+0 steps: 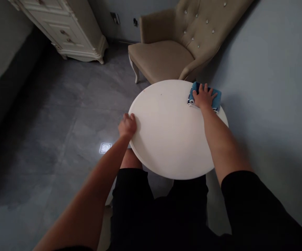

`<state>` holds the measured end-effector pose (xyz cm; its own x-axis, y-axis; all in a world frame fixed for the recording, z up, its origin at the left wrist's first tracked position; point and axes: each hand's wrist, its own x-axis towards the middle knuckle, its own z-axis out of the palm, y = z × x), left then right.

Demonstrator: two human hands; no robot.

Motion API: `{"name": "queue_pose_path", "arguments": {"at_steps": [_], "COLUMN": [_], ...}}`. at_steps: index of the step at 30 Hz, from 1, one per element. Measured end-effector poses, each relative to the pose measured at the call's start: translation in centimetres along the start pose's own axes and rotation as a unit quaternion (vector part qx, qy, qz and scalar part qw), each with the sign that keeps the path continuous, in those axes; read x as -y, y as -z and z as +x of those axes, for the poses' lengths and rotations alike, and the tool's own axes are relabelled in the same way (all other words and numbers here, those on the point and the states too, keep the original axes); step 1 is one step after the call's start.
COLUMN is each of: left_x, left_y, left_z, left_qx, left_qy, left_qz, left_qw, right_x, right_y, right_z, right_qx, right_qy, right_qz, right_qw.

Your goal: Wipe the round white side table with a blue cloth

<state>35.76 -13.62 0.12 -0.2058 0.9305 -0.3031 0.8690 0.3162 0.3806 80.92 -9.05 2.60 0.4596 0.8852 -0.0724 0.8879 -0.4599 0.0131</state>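
Note:
A round white table (pixel 169 132) stands in front of me, with a few small dark specks near its far left rim. My left hand (pixel 128 124) is closed round the table's left edge, its fingers curled over the rim. At the far right of the tabletop lies a folded blue towel (pixel 216 99) with dark blue and white parts. My right hand (pixel 203 96) rests flat on top of it, fingers spread, pressing it against the surface. The towel reaches the table's right rim, and its underside is hidden.
A tan tufted armchair (pixel 164 57) stands just beyond the table. Close on the right is a pale wall (pixel 276 87). A white drawer cabinet (pixel 69 31) stands at the far left on the grey tiled floor (pixel 62 139), where a square drain cover (pixel 105 148) shows.

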Motion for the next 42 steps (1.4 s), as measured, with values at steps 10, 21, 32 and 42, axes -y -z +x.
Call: {"name": "queue_pose_path", "arguments": {"at_steps": [10, 21, 32, 42], "left_x": [-0.6, -0.8, -0.7, -0.6], "left_y": [1.0, 1.4, 0.5, 0.6], "left_z": [-1.3, -2.2, -0.9, -0.8], "left_qx": [-0.001, -0.010, -0.008, 0.003], "left_qy": [-0.010, -0.014, -0.002, 0.002], "left_qz": [-0.016, -0.016, -0.001, 0.019], "left_qw": [1.000, 1.000, 1.000, 1.000], "right_x": [3.0, 5.9, 4.0, 4.0], "right_y": [0.9, -0.2, 0.6, -0.3], "right_z": [-21.8, -42.7, -9.1, 3.3], "right_qx": [0.011, 0.075, 0.002, -0.001], "right_qy": [0.068, 0.189, 0.067, 0.039], "right_qz": [0.004, 0.014, 0.020, 0.030], "right_qw": [0.998, 0.979, 0.998, 0.999]}}
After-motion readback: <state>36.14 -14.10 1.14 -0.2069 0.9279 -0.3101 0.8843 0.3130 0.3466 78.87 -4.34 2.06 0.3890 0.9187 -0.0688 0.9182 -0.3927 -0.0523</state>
